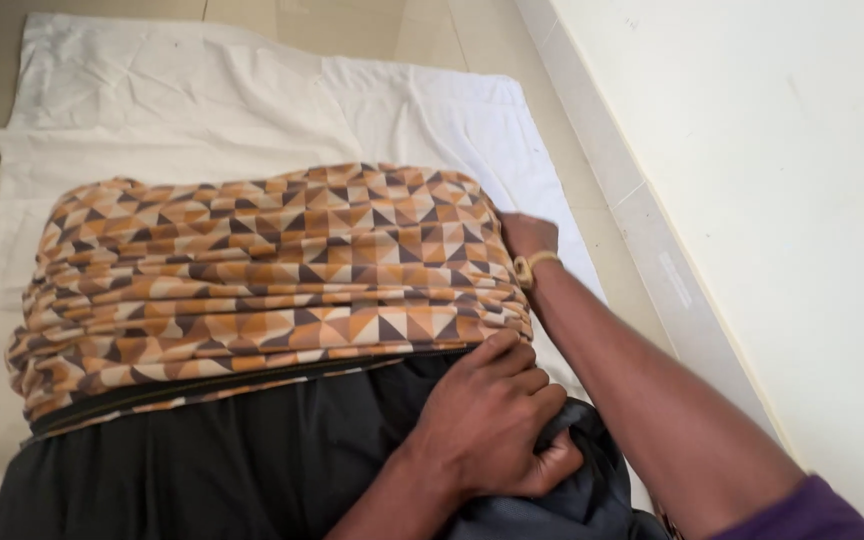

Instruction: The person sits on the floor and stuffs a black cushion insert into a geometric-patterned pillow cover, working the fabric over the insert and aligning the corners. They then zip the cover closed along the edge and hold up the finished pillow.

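Observation:
A cloth with an orange, brown and cream triangle pattern [272, 265] lies bunched in folds across a white sheet [192, 100] on the floor. Its black inner layer [212, 460] spreads out toward me below the patterned part. My left hand [492, 425] is closed around a bunch of the black fabric at the lower right. My right hand [527, 238], with a pale band on the wrist, reaches along the right side. Its fingers are tucked into the right edge of the patterned cloth and are partly hidden there.
The white sheet lies on a pale tiled floor [352, 25]. A white wall with a tiled skirting [652, 230] runs close along the right side. My purple sleeve [802, 510] shows at the bottom right.

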